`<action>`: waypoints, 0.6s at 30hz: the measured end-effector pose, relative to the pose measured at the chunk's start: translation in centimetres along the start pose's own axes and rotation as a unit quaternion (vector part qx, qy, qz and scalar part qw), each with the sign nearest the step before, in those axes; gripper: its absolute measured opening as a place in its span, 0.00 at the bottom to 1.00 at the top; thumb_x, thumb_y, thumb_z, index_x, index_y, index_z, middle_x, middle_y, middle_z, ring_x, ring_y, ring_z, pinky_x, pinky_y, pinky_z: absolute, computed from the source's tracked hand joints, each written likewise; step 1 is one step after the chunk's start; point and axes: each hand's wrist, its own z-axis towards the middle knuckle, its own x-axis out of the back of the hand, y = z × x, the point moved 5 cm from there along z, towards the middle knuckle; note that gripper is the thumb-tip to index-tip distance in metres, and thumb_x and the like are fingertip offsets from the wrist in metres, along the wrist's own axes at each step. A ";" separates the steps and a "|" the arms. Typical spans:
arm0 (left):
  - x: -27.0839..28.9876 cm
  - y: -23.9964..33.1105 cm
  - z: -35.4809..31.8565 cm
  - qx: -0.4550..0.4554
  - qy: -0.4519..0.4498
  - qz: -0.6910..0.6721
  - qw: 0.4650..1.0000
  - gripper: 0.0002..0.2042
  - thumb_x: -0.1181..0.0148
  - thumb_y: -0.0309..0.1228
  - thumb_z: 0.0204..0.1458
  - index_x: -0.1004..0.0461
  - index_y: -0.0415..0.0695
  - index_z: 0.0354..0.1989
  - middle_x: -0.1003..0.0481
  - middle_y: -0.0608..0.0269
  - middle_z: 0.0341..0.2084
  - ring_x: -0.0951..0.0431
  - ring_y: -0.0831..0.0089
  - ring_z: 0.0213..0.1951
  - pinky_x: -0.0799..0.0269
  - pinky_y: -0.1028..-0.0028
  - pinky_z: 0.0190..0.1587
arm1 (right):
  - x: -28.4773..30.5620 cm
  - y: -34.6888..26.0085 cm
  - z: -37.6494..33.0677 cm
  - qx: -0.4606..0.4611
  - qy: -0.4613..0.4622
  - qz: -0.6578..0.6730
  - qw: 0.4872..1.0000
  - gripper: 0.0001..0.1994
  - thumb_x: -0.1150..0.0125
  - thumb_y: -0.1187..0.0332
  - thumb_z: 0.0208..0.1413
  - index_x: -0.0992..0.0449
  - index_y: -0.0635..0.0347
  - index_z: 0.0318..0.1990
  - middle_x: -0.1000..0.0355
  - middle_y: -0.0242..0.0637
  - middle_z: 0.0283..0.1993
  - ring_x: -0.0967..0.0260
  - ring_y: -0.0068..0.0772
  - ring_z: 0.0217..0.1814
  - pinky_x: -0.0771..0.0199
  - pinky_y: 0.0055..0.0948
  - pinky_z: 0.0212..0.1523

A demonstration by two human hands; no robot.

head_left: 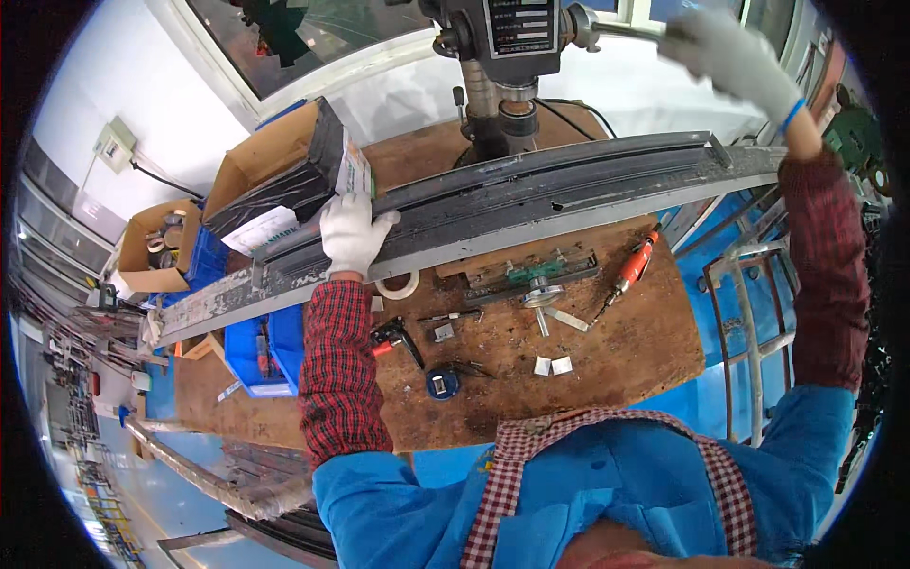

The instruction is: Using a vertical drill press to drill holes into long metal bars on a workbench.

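My left hand (353, 233), in a white glove, grips a long dark metal profile (474, 201) near its left end, thumb apart from the fingers. The profile lies across a long grey metal beam (531, 234) over the bench. Above its middle stands a drill press (521, 43), whose chuck (518, 119) sits just behind the profile. My right hand (725, 57), gloved too and smeared by motion, is raised at the upper right, closed around the end of the press's feed lever (621, 31). Whether a drill bit touches the profile cannot be made out.
On the wooden bench (626, 351) lie a red power tool (633, 270), a green-jawed vise (531, 277), a tape roll (398, 286), a tape measure (442, 382) and small metal plates (553, 366). Blue bins (261, 356) and cardboard boxes (156, 248) stand left. A metal frame (749, 303) stands right.
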 end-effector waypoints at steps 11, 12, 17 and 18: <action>-0.5 -0.5 0.5 -0.034 0.023 0.020 0.999 0.20 0.30 0.48 0.45 0.26 0.43 0.33 0.26 0.53 0.29 0.25 0.51 0.33 0.30 0.55 0.40 | 8.7 -3.5 2.1 0.047 0.062 0.004 0.997 0.14 0.37 0.61 0.51 0.20 0.66 0.30 0.28 0.36 0.22 0.34 0.38 0.19 0.29 0.37 0.24; -0.5 -0.3 0.5 -0.034 0.018 0.022 0.999 0.20 0.30 0.48 0.45 0.26 0.43 0.33 0.26 0.53 0.29 0.25 0.51 0.33 0.30 0.55 0.40 | 8.4 -3.2 1.9 0.048 0.059 0.008 0.997 0.14 0.37 0.61 0.51 0.20 0.66 0.30 0.28 0.36 0.22 0.34 0.38 0.19 0.29 0.37 0.24; -0.2 -1.1 -0.2 -0.024 0.007 0.036 0.999 0.20 0.30 0.47 0.45 0.27 0.43 0.33 0.26 0.52 0.28 0.25 0.50 0.33 0.29 0.55 0.40 | 6.8 -3.5 1.2 0.051 0.072 -0.072 0.993 0.13 0.37 0.62 0.51 0.18 0.66 0.33 0.24 0.36 0.26 0.29 0.35 0.25 0.27 0.33 0.30; 0.2 -1.7 -0.7 -0.028 0.012 0.046 0.998 0.20 0.30 0.47 0.45 0.27 0.43 0.32 0.26 0.52 0.28 0.25 0.50 0.33 0.29 0.55 0.40 | 6.5 -4.5 1.6 0.060 0.079 -0.080 0.992 0.13 0.37 0.63 0.51 0.18 0.66 0.34 0.23 0.36 0.27 0.28 0.35 0.27 0.26 0.32 0.31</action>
